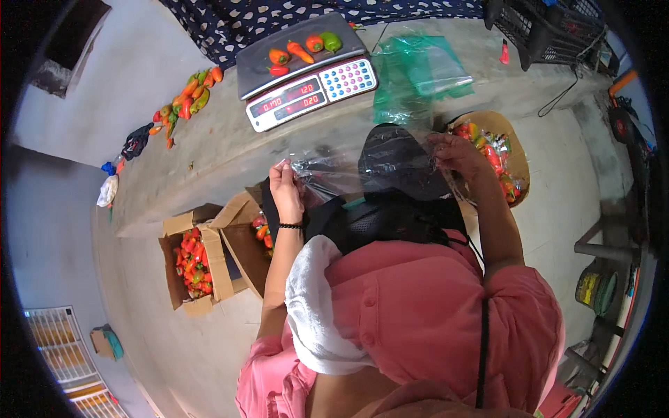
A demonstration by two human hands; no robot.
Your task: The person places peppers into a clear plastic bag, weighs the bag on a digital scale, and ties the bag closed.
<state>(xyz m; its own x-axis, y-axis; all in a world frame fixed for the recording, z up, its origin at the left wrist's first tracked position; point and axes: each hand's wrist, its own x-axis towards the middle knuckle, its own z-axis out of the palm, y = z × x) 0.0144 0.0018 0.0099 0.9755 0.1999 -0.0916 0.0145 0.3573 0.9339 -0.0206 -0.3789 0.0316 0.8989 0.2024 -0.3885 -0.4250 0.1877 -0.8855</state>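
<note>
A clear plastic bag (326,175) is stretched across my lap, between my two hands. Its left end is pinched in the fingers of my left hand (286,191), which has a dark bead bracelet at the wrist. My right hand (456,157) grips the other end, beside a round basket (521,150) of bagged peppers. On the counter ahead, a digital scale (313,94) with a lit display carries several red, orange and green peppers (300,52) on its grey tray. More clear bags (442,66) lie with a green plastic bag (404,97) right of the scale.
Loose peppers (185,103) lie on the counter's left part. Cardboard boxes (221,268) of peppers stand on the floor at left. Black plastic crates (557,31) sit at the counter's far right, near a metal frame (606,240).
</note>
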